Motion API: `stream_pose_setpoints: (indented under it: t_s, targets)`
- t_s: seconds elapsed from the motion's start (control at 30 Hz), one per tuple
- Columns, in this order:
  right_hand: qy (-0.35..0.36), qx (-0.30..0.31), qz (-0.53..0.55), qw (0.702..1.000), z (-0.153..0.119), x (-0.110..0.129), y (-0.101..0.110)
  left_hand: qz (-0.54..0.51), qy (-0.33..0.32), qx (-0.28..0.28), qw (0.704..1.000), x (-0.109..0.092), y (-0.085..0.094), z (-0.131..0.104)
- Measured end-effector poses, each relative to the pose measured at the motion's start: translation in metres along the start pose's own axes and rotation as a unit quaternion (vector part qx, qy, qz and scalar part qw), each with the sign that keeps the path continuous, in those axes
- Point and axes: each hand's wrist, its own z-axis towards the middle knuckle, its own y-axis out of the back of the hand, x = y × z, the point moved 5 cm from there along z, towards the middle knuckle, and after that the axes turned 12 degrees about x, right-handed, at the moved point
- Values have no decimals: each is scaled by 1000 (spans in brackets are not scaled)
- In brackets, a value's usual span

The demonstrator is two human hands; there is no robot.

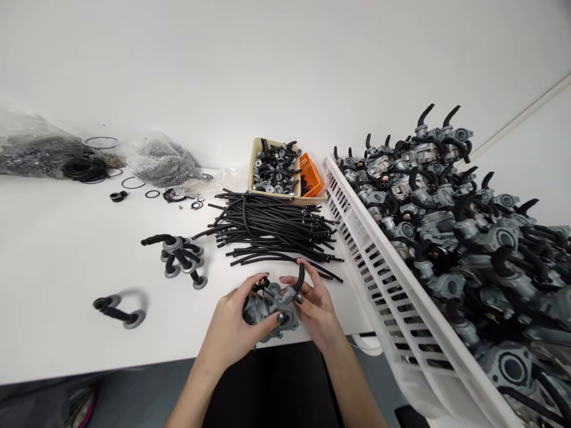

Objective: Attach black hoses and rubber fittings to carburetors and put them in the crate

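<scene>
Head view: holding a grey carburetor [268, 306], with a short black tube [300, 278] already on it.
Closes the left hand [234, 327] around the metal body, over the near edge of the white surface [66, 238]; pinches with the right hand [320, 312], in narrow grip, at the short black tube. Impossible to tell if fully seated. To judge by the many similar carburetors [446, 286] with tubes in the white crate [363, 232] at right, seems well advanced; not yet joined to any carburetor, the loose black tubes [272, 226] just beyond the hands. In the cream basket [252, 169], a heap of grey-capped pieces [275, 169]; in the orange basket [314, 169] beside it, some dark pieces. In the clear bags [158, 157] at far left, small parts, too blurred to name.
</scene>
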Motion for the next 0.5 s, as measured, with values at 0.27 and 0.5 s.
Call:
stream_pose_setpoints:
  t_s: [0.27, 0.5]
  targets:
    - [8, -26, 3, 1000, 3, -4, 3, -1, -4, 0, 1000, 0, 1, 0]
    - [23, -40, 21, 999, 3, -7, 6, 7, -6, 9, 1000, -2, -1, 0]
